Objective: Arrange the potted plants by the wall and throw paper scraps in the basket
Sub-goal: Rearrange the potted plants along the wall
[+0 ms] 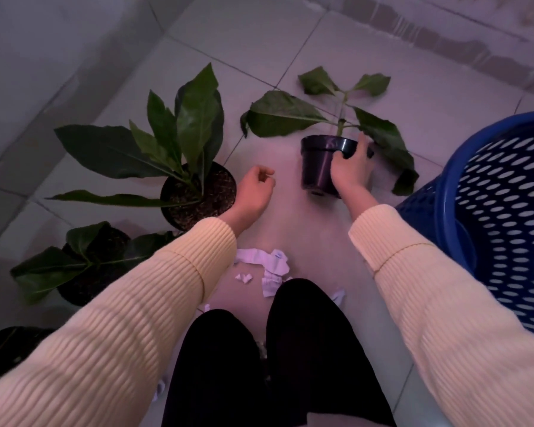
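Note:
My right hand (350, 167) grips the rim and side of a black pot (316, 164) holding a wilted broad-leaved plant (281, 114), tilted away from me on the tiled floor. My left hand (255, 188) hovers loosely curled and holds nothing, beside a second potted plant (199, 192) with tall dark leaves. Two more potted plants stand on the left: one (84, 263) by my left sleeve and another (7, 349) at the lower left edge. White paper scraps (269, 268) lie on the floor in front of my knees. A blue perforated basket (503, 217) stands at the right.
A grey wall (43, 57) runs along the left side, meeting the light floor tiles. My dark-trousered knees (290, 349) fill the bottom centre. A few more paper bits (338, 295) lie beside the knees.

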### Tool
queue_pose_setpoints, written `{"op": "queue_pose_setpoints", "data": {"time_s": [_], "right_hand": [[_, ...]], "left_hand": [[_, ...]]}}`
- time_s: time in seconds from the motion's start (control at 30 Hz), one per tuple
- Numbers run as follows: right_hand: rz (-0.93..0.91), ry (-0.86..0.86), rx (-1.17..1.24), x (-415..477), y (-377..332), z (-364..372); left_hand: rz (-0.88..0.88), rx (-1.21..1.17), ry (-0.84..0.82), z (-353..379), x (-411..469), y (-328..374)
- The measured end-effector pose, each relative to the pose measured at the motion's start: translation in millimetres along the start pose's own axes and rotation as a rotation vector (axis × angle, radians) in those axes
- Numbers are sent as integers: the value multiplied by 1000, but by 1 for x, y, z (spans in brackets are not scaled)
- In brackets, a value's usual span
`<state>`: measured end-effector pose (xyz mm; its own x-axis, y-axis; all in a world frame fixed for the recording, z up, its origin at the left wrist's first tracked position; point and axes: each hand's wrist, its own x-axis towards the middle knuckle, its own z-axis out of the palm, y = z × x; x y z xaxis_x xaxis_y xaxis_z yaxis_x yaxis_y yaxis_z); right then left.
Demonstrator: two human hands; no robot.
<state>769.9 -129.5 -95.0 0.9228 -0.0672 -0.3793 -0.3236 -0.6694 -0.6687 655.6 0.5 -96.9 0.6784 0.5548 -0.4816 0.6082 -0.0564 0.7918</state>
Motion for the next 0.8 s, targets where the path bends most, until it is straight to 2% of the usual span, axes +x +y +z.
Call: {"op": "queue_pose_setpoints", "data": {"time_s": [0.13, 0.47, 0.67, 0.8], "right_hand": [[5, -4, 45, 2, -3, 0], [-294, 79, 110, -42, 27, 13], [-413, 41, 89, -53, 46, 13], [-424, 1, 99, -54, 48, 8]], "left_hand": [[-52, -18, -108, 10, 10, 21], [-268, -189, -134, 18, 19, 30], [-266, -272, -124, 25, 8, 24], [-234, -295, -83, 28, 5, 14]]}}
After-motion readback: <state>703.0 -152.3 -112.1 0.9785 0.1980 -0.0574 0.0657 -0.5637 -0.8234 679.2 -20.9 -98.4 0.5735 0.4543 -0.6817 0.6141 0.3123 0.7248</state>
